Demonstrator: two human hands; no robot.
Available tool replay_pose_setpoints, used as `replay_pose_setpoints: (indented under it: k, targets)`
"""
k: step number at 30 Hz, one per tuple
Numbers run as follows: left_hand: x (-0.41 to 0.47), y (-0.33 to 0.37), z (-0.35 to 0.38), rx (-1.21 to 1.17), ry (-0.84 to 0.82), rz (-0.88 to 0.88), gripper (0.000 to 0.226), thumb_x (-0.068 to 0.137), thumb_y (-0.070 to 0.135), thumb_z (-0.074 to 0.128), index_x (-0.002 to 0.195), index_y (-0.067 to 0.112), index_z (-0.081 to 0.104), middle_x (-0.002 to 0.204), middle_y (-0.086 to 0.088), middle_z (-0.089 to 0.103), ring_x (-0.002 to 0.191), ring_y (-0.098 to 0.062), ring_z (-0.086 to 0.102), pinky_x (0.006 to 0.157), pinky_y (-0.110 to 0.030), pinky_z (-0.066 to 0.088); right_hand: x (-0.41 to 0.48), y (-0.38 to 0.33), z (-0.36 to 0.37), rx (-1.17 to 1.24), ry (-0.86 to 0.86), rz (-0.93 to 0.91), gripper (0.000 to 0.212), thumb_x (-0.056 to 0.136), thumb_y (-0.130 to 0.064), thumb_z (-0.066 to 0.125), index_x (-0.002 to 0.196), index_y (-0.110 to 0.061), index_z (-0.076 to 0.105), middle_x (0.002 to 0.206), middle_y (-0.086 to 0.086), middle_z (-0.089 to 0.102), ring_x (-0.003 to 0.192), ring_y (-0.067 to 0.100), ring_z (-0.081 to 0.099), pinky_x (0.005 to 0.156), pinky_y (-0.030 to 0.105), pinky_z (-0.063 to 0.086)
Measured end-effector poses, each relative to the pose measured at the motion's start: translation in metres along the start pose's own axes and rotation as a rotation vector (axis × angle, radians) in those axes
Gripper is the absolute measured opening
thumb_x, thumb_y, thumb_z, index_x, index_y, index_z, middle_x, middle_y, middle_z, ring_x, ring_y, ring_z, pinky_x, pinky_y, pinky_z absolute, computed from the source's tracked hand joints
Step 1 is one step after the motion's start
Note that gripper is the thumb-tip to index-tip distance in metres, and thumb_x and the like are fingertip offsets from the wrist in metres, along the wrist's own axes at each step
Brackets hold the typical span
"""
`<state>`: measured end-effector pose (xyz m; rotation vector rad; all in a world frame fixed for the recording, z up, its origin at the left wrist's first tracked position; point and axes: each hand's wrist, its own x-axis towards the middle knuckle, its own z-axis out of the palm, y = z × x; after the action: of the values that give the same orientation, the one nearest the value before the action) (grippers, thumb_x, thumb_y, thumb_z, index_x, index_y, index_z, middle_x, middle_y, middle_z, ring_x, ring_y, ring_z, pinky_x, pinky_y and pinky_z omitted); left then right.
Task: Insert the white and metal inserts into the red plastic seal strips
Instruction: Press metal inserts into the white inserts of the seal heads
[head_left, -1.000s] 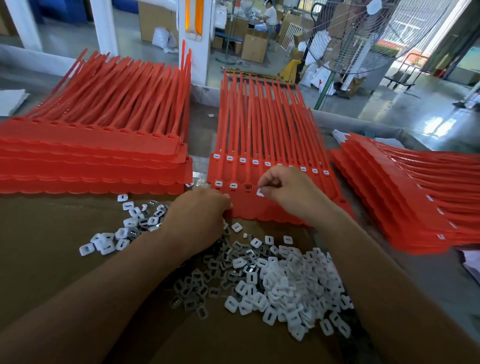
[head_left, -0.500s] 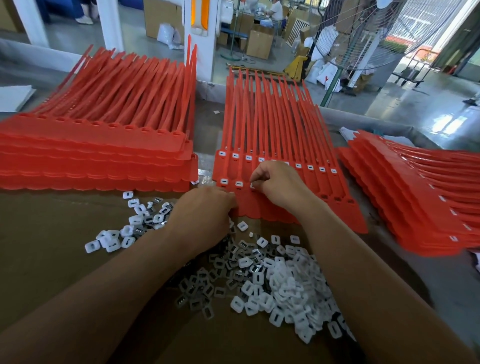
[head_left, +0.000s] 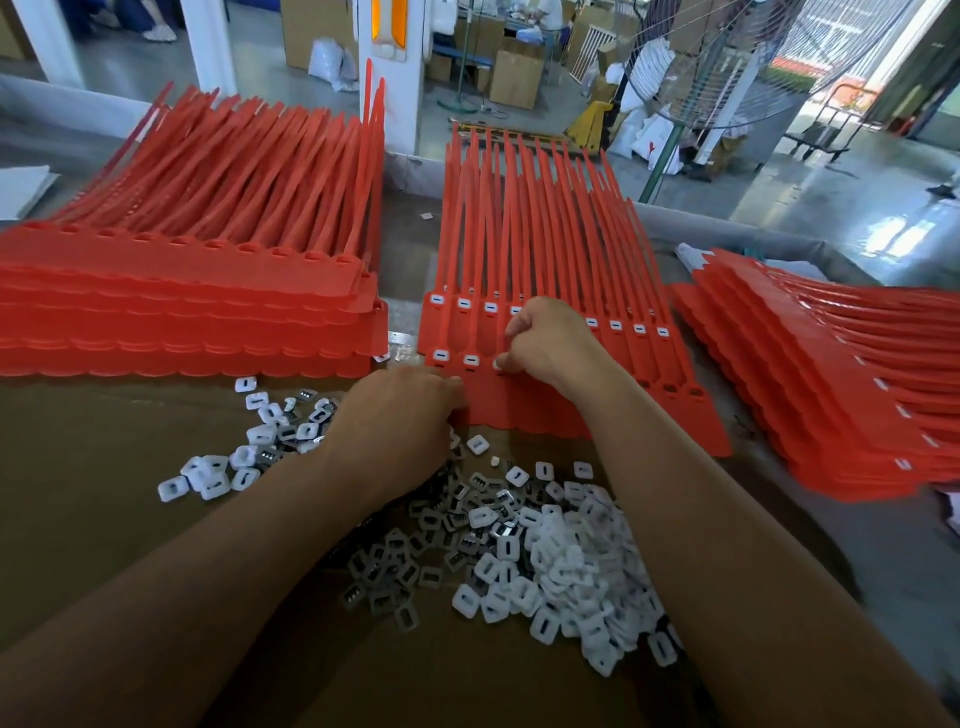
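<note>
Nearest, just in front of the middle strip sheet (head_left: 524, 410), lies the pile of inserts (head_left: 550, 551): small, light, hard pieces, probably slippery, best pinched by their edges. The left hand (head_left: 400, 415) rests knuckles-up at the sheet's near edge. Its fingers are hidden, so its hold cannot be told. On the sheet, the right hand (head_left: 545, 343) pinches a white insert (head_left: 500, 365) at the front row's third socket. How far it is seated is hidden.

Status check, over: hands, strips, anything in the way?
Right hand pinches white insert at front row of middle strip sheet. Left hand at its near edge, grip hidden. Nothing blocking.
</note>
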<state>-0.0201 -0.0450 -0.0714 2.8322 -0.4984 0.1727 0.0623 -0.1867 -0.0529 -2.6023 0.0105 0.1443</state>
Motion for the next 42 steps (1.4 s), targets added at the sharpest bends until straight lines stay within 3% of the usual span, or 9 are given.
replay_pose_setpoints:
  k: [2, 5, 8, 13, 18, 22, 26, 33, 42]
  targets:
    - [0.0, 0.0, 0.0, -0.005, 0.006, 0.003, 0.039, 0.084, 0.008, 0.042, 0.117, 0.019, 0.06, 0.119, 0.0, 0.06, 0.109, -0.018, 0.055, 0.091, -0.036, 0.045, 0.006, -0.004, 0.001, -0.02, -0.023, 0.052, 0.022, 0.076, -0.016, 0.073, 0.095, -0.011, 0.063, 0.107, 0.008, 0.062, 0.105, 0.024, 0.056, 0.085, 0.033, 0.042]
    - [-0.001, 0.0, 0.0, -0.02, 0.02, -0.003, 0.038, 0.083, 0.007, 0.041, 0.113, 0.018, 0.062, 0.116, 0.0, 0.062, 0.106, -0.018, 0.057, 0.089, -0.036, 0.046, 0.009, -0.005, 0.002, -0.034, -0.044, 0.094, 0.019, 0.077, -0.015, 0.071, 0.081, -0.011, 0.053, 0.093, 0.009, 0.057, 0.104, 0.028, 0.059, 0.088, 0.035, 0.047]
    - [-0.002, 0.0, 0.001, -0.024, 0.029, 0.005, 0.038, 0.082, 0.006, 0.041, 0.11, 0.017, 0.064, 0.115, 0.0, 0.063, 0.106, -0.018, 0.057, 0.089, -0.036, 0.046, 0.006, -0.003, 0.002, -0.01, -0.031, 0.082, 0.02, 0.077, -0.016, 0.072, 0.092, -0.007, 0.061, 0.101, 0.007, 0.062, 0.102, 0.025, 0.057, 0.085, 0.034, 0.045]
    - [-0.002, 0.001, 0.001, -0.025, 0.033, 0.016, 0.038, 0.084, 0.008, 0.04, 0.113, 0.019, 0.063, 0.117, 0.002, 0.062, 0.108, -0.016, 0.056, 0.09, -0.033, 0.045, -0.006, 0.005, 0.002, 0.028, 0.022, -0.022, 0.027, 0.076, -0.02, 0.074, 0.062, -0.024, 0.051, 0.071, -0.01, 0.048, 0.082, 0.014, 0.05, 0.074, 0.029, 0.04]
    - [-0.003, 0.001, 0.002, -0.028, 0.042, 0.018, 0.037, 0.086, 0.009, 0.041, 0.114, 0.021, 0.062, 0.12, 0.003, 0.061, 0.11, -0.016, 0.055, 0.092, -0.033, 0.045, -0.012, 0.012, 0.002, 0.065, 0.037, -0.101, 0.023, 0.081, -0.013, 0.067, 0.074, -0.024, 0.048, 0.089, -0.005, 0.054, 0.089, 0.014, 0.052, 0.076, 0.029, 0.043]
    - [-0.003, 0.001, 0.002, -0.028, 0.049, 0.019, 0.037, 0.086, 0.009, 0.04, 0.113, 0.021, 0.063, 0.119, 0.003, 0.061, 0.109, -0.016, 0.056, 0.092, -0.032, 0.045, -0.021, 0.016, -0.014, 0.237, -0.114, -0.093, 0.027, 0.081, 0.003, 0.06, 0.079, -0.023, 0.055, 0.088, -0.002, 0.062, 0.076, 0.009, 0.058, 0.059, 0.017, 0.045]
    - [-0.002, 0.001, 0.002, -0.03, 0.04, 0.01, 0.04, 0.084, 0.007, 0.042, 0.115, 0.023, 0.062, 0.121, 0.004, 0.06, 0.11, -0.015, 0.055, 0.092, -0.03, 0.044, -0.038, 0.022, -0.033, 0.256, -0.172, -0.144, 0.016, 0.082, -0.005, 0.064, 0.086, -0.02, 0.059, 0.085, -0.003, 0.064, 0.068, 0.002, 0.057, 0.048, 0.008, 0.041]
    - [0.0, 0.001, 0.0, 0.003, 0.0, 0.013, 0.049, 0.085, 0.006, 0.04, 0.127, 0.027, 0.051, 0.136, 0.009, 0.047, 0.125, -0.011, 0.042, 0.102, -0.028, 0.035, -0.068, 0.043, -0.05, 0.237, -0.242, -0.18, 0.017, 0.076, -0.01, 0.072, 0.084, -0.023, 0.063, 0.084, -0.003, 0.068, 0.073, 0.002, 0.062, 0.067, 0.013, 0.046]
    - [0.002, 0.002, -0.001, -0.004, -0.01, -0.009, 0.047, 0.086, 0.007, 0.04, 0.126, 0.027, 0.051, 0.138, 0.011, 0.044, 0.127, -0.008, 0.038, 0.102, -0.026, 0.031, -0.087, 0.064, -0.057, 0.155, -0.502, -0.217, 0.013, 0.073, -0.01, 0.075, 0.083, -0.019, 0.07, 0.071, -0.011, 0.069, 0.064, -0.002, 0.062, 0.062, 0.009, 0.046]
